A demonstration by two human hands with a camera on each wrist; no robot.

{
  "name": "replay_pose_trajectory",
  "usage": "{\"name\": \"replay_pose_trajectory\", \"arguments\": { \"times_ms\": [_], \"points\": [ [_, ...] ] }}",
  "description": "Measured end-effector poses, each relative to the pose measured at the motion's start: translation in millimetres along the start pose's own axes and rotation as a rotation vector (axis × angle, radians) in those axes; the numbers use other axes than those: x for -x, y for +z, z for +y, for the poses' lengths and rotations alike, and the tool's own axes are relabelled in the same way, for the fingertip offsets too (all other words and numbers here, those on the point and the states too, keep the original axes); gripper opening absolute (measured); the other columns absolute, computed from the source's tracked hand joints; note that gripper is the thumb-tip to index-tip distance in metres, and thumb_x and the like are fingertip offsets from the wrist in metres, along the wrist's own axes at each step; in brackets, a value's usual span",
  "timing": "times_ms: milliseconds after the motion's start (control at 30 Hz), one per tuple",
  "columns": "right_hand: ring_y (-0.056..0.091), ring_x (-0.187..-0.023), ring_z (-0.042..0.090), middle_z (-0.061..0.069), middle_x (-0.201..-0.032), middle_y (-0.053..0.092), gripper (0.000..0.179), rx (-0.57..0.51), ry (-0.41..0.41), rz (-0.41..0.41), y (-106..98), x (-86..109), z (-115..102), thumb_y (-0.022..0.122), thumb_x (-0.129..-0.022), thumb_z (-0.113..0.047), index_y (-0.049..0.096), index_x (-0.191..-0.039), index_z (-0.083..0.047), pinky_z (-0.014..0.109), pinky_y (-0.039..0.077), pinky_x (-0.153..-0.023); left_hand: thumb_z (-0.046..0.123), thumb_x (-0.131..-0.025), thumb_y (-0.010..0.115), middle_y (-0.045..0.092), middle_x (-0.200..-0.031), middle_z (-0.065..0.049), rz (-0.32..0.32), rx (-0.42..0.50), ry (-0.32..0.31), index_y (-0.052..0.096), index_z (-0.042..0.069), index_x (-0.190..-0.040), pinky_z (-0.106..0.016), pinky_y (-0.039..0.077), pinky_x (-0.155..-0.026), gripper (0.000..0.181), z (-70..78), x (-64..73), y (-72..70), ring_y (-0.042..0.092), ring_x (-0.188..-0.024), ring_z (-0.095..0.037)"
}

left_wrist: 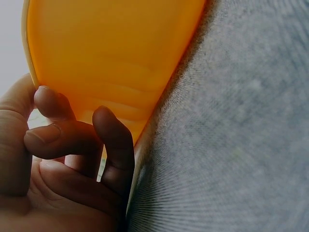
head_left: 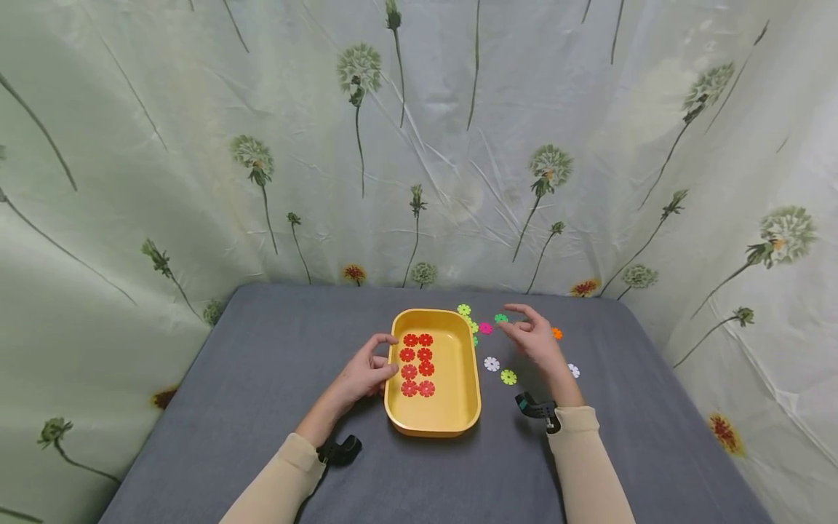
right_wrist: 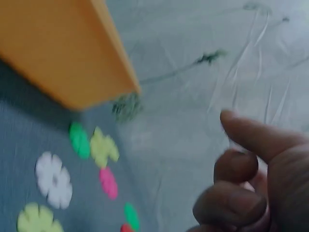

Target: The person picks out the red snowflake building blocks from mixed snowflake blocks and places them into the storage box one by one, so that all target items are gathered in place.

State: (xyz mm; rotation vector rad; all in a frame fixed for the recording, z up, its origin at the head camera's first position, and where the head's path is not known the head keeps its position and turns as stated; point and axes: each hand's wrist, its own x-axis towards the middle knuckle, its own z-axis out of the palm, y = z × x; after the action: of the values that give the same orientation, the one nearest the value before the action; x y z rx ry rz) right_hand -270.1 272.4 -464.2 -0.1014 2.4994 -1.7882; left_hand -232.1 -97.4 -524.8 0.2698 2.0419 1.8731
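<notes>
My left hand (head_left: 363, 371) grips the left side of a yellow plastic tray (head_left: 458, 418), its thumb at the rim and fingers against the outer wall. Red notched snowflake discs (head_left: 425, 368) lie in two columns along the tray's left half. To the right of the tray, my right hand (head_left: 533, 340) hovers over the table with index finger and thumb apart, holding nothing. In the head view, a green disc (head_left: 500, 318) shows just beside its fingertips. In the right wrist view, that hand's lower fingers (right_wrist: 231, 205) are loosely bent.
Loose discs lie right of the tray: a pink disc (head_left: 485, 328), a white disc (head_left: 492, 364), a yellow-green disc (head_left: 508, 377), an orange disc (head_left: 557, 333) and others. Grey cloth covers the table (head_left: 294, 349). A dandelion-patterned curtain (head_left: 452, 182) hangs behind it.
</notes>
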Motion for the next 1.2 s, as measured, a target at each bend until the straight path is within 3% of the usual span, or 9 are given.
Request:
{"name": "replay_pose_trajectory", "arguments": {
  "times_ms": [167, 300, 633, 867, 1200],
  "points": [
    [0.037, -0.045, 0.005, -0.007, -0.063, 0.05, 0.067, -0.011, 0.129, 0.095, -8.0, -8.9, 21.1, 0.075, -0.1, -0.027, 0.046, -0.156, -0.007, 0.023, 0.035, -0.047, 0.012, -0.101, 0.067, 0.06, -0.068, 0.004, -0.004, 0.005, 0.0, 0.038, 0.011, -0.149, -0.025, 0.038, -0.048, 0.055, 0.3, 0.2, -0.5, 0.045, -0.049, -0.012],
    [0.043, -0.044, 0.004, -0.006, -0.063, 0.057, 0.073, 0.042, 0.207, 0.113, -8.1, -15.1, 40.3, 0.075, -0.099, -0.028, 0.041, -0.161, -0.007, 0.022, 0.039, -0.045, 0.01, -0.102, 0.065, 0.059, -0.067, 0.004, -0.013, 0.009, 0.003, 0.037, 0.009, -0.15, -0.025, 0.038, -0.048, 0.056, 0.2, 0.1, -1.1, 0.044, -0.049, -0.012],
    [0.046, -0.042, 0.004, -0.005, -0.057, 0.059, 0.068, 0.151, 0.296, 0.127, -0.7, -22.8, 55.1, 0.071, -0.102, -0.023, 0.043, -0.161, -0.006, 0.02, 0.041, -0.044, 0.01, -0.101, 0.065, 0.06, -0.068, 0.003, -0.009, 0.01, -0.002, 0.037, 0.008, -0.149, -0.025, 0.037, -0.047, 0.056, 0.3, 0.0, -0.6, 0.044, -0.049, -0.012],
    [0.05, -0.042, 0.007, -0.001, -0.057, 0.06, 0.054, 0.247, 0.268, 0.182, 4.9, -23.2, 51.4, 0.071, -0.102, -0.021, 0.055, -0.151, -0.002, 0.02, 0.043, -0.044, 0.011, -0.1, 0.066, 0.06, -0.067, 0.003, 0.015, -0.007, -0.01, 0.04, 0.012, -0.147, -0.026, 0.037, -0.048, 0.054, 2.1, -0.5, 0.3, 0.045, -0.049, -0.013],
    [0.05, -0.034, 0.008, 0.002, -0.053, 0.062, 0.038, 0.478, 0.1, 0.266, 17.7, -18.1, 50.7, 0.071, -0.102, -0.021, 0.07, -0.13, 0.005, 0.029, 0.047, -0.041, 0.008, -0.1, 0.064, 0.058, -0.066, 0.004, -0.004, 0.002, 0.014, 0.037, 0.008, -0.148, -0.024, 0.035, -0.046, 0.055, -0.4, 0.2, -0.1, 0.042, -0.047, -0.009]
  ]
}}
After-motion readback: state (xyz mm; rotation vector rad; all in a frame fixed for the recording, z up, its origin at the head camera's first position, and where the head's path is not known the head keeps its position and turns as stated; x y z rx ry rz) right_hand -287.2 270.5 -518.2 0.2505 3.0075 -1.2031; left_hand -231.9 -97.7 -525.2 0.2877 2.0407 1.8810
